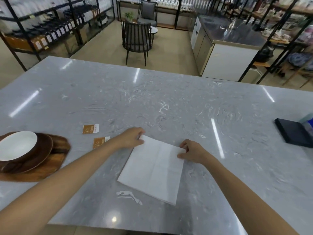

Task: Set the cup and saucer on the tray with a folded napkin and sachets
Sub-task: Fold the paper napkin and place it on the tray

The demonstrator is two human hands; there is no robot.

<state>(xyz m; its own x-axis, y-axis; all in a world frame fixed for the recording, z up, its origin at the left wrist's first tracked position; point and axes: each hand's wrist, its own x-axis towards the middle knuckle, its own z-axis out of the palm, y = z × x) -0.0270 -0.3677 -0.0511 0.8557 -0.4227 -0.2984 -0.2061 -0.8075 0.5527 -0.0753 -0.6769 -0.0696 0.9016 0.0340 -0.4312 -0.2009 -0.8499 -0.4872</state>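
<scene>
- Napkin (153, 168) lies flat on the desk (169, 102) before you; your left hand (133, 138) and right hand (191, 152) each pinch a far corner.
- Draw both corners toward you evenly; match the edges before you press the crease.
- Tray (55, 160) with saucer (17, 145) waits at your left; sachets (90, 129) lie just beside it.

White napkin (154, 168) flat, sachets (90, 129) beside tray (55, 160)
</scene>
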